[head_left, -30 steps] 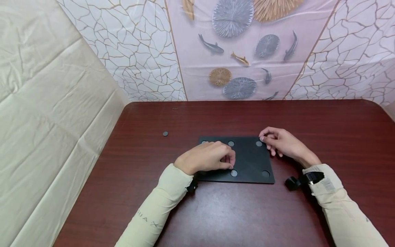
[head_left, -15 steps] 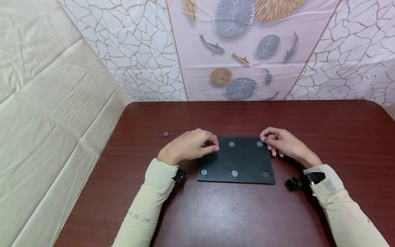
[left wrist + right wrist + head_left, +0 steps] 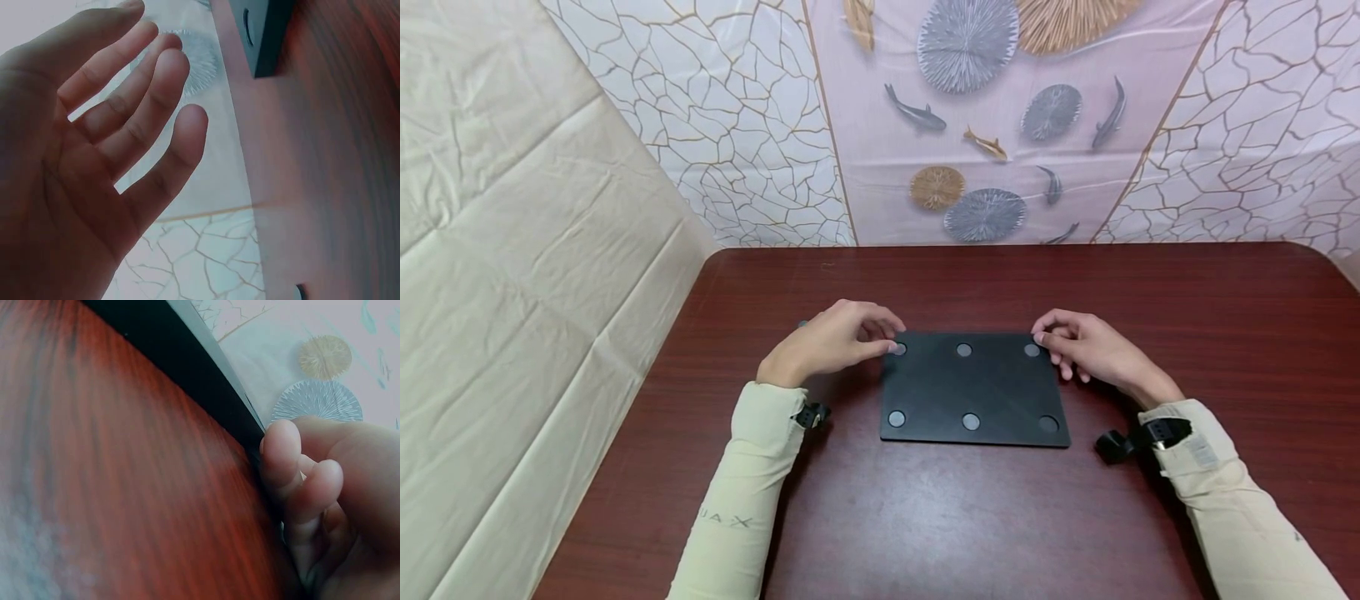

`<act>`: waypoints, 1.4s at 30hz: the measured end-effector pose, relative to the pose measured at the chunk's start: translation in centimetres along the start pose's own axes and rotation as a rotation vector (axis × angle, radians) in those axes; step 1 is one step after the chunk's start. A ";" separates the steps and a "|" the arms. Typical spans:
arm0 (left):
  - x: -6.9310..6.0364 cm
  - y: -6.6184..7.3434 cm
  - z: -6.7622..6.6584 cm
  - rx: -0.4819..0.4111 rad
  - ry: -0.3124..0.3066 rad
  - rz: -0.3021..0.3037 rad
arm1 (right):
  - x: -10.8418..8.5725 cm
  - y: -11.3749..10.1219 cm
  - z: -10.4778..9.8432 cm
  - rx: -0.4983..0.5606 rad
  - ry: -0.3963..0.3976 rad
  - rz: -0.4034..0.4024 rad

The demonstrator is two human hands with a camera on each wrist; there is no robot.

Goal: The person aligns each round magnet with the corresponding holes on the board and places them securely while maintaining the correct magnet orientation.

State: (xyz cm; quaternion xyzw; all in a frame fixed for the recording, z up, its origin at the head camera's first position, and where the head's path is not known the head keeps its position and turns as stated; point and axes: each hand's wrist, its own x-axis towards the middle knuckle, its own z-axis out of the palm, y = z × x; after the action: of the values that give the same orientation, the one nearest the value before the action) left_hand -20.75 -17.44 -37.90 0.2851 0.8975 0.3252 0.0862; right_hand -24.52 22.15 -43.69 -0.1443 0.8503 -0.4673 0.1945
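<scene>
A flat black board [image 3: 973, 387] with two rows of round recesses lies on the table. Grey discs show in most of them, such as the near middle disc [image 3: 971, 422]; the near right recess [image 3: 1048, 425] looks darker. My left hand [image 3: 831, 340] hovers at the board's far left corner, fingers parted and loosely bent, with nothing seen in it. Behind that hand a small dark disc [image 3: 802, 323] on the table is mostly hidden; its edge also shows in the left wrist view. My right hand [image 3: 1093, 350] holds the board's far right corner between thumb and forefinger.
The dark red wooden table [image 3: 970, 517] reaches back to a patterned cloth backdrop [image 3: 760, 125]. A pale cloth [image 3: 550, 250] hangs along the left side. Each wrist wears a black strap device, such as the right wrist device [image 3: 1138, 437].
My left hand has moved left from over the board's near middle disc to its far left corner, and its fingers have spread. It now covers most of the loose disc. The right hand stays put.
</scene>
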 end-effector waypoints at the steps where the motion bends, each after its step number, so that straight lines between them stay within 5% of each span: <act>1: 0.0 -0.3 0.0 -0.004 0.009 -0.003 | 0.0 0.0 0.0 -0.001 0.000 0.002; 15: -1.7 -3.8 -1.6 0.033 0.064 -0.126 | -0.1 -0.3 0.0 -0.008 -0.004 0.009; 24: -3.3 -5.5 -2.5 0.043 0.099 -0.244 | 0.0 -0.2 0.0 -0.012 -0.007 0.003; 34: -4.5 -6.7 -3.1 0.158 0.150 -0.413 | 0.1 0.2 -0.2 -0.021 0.000 0.008; 42: -5.1 -7.9 -3.3 0.108 0.143 -0.493 | -0.1 -0.1 -0.1 -0.006 -0.001 0.011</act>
State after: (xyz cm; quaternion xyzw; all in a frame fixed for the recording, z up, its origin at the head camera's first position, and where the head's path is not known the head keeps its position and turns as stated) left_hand -21.23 -27.03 -40.52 0.0385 0.9598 0.2653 0.0836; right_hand -24.44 22.23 -43.54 -0.1405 0.8524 -0.4636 0.1969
